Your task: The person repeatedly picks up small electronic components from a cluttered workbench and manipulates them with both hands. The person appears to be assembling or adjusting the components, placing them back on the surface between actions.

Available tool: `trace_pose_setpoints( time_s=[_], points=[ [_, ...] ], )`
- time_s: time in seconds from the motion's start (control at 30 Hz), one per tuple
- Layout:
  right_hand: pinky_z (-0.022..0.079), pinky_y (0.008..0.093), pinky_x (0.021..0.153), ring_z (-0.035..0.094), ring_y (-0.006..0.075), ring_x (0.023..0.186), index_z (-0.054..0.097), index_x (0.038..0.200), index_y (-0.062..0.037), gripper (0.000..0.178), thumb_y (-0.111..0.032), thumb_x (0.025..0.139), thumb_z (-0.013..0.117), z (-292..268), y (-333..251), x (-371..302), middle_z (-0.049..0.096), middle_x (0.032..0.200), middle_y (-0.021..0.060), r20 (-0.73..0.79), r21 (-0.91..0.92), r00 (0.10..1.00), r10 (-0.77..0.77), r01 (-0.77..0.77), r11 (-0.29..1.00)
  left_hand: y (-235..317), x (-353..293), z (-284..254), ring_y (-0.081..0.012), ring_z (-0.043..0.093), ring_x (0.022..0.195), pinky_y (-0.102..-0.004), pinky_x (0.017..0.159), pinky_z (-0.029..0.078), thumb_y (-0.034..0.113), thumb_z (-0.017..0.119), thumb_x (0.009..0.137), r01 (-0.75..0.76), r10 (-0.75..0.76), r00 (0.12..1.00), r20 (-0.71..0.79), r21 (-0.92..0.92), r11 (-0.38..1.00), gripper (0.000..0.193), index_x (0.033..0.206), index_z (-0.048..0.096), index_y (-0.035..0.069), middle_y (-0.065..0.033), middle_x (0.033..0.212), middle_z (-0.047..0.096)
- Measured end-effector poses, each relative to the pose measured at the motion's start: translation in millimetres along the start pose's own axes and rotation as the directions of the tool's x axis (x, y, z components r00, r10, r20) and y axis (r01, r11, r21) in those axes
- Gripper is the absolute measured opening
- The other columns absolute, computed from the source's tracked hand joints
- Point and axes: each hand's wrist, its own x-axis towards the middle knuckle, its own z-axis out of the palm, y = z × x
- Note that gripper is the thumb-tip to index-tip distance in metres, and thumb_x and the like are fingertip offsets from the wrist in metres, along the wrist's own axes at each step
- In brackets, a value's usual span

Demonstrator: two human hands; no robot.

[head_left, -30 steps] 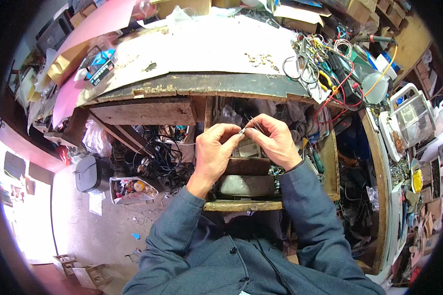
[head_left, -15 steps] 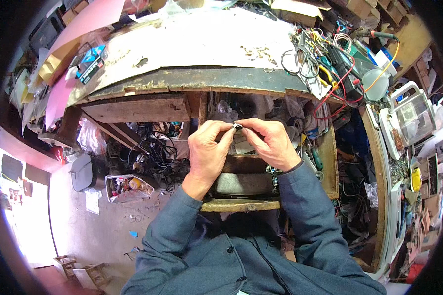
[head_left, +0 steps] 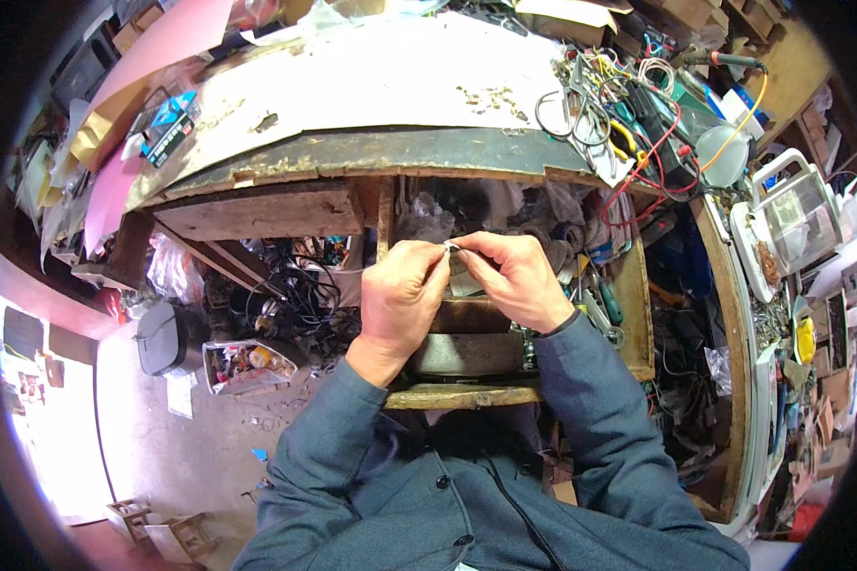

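Both hands meet below the workbench's front edge (head_left: 371,152). Left hand (head_left: 400,295) and right hand (head_left: 516,281) pinch a small metal piece (head_left: 451,247) between their fingertips, closed on it from both sides; its exact shape is too small to tell. It sits just above an open drawer (head_left: 467,354), whose wooden lip lies near the wrists. Tangled wires (head_left: 638,114) crowd the bench's right end. Bare floor (head_left: 190,447) lies open at lower left.
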Motion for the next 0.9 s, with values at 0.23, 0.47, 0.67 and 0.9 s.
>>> trace_pose_setpoints(
  time_s=[0.23, 0.47, 0.67, 0.9],
  points=[
    [0.055, 0.0343, 0.068, 0.072, 0.0213, 0.076, 0.073, 0.107, 0.0008, 0.015, -0.01, 0.099, 0.066, 8.4, 0.4, -2.8, 0.073, 0.086, 0.0195, -0.068, -0.142, 0.995, -0.074, 0.063, 0.988, -3.1, 1.0, 2.8, -0.0215, 0.074, 0.076, -0.0313, 0.069, 0.058, 0.001, 0.081, 0.085, 0.074, -0.075, 0.997, -0.012, -0.071, 0.995, 0.008, 0.093, 0.078, 0.0, -0.0123, 0.088, 0.077],
    [0.054, 0.036, 0.067, 0.073, 0.0257, 0.074, 0.072, 0.105, 0.0018, 0.017, -0.012, 0.099, 0.066, 7.6, 11.4, -2.2, 0.073, 0.088, 0.0205, 0.017, 0.09, 0.994, 0.112, -0.113, 0.989, -0.6, 0.9, 2.2, -0.027, 0.075, 0.078, -0.0349, 0.071, 0.058, 0.001, 0.079, 0.085, 0.108, -0.108, 0.994, 0.008, -0.11, 0.988, 0.01, 0.095, 0.077, 0.0, -0.015, 0.09, 0.076],
    [0.053, 0.0383, 0.065, 0.069, 0.0282, 0.069, 0.071, 0.097, 0.002, 0.019, -0.016, 0.099, 0.066, 14.1, 9.9, -4.8, 0.07, 0.082, 0.0216, -0.111, -0.242, 0.984, -0.141, 0.111, 0.964, -1.7, 0.8, 0.5, -0.0205, 0.075, 0.077, -0.0308, 0.07, 0.058, 0.001, 0.08, 0.086, 0.096, -0.094, 0.995, 0.019, -0.083, 0.992, 0.009, 0.095, 0.078, -0.001, -0.0126, 0.089, 0.077],
    [0.051, 0.039, 0.059, 0.068, 0.0324, 0.063, 0.071, 0.094, 0.0019, 0.017, -0.014, 0.099, 0.066, 13.7, 2.7, -2.3, 0.066, 0.076, 0.0225, -0.105, -0.113, 0.994, -0.015, 0.003, 0.994, -0.4, 0.8, 0.6, -0.0197, 0.074, 0.077, -0.031, 0.07, 0.057, 0.002, 0.079, 0.086, 0.195, -0.188, 0.98, 0.059, -0.16, 0.968, 0.009, 0.095, 0.078, 0.0, -0.0126, 0.088, 0.077]
  ],
)
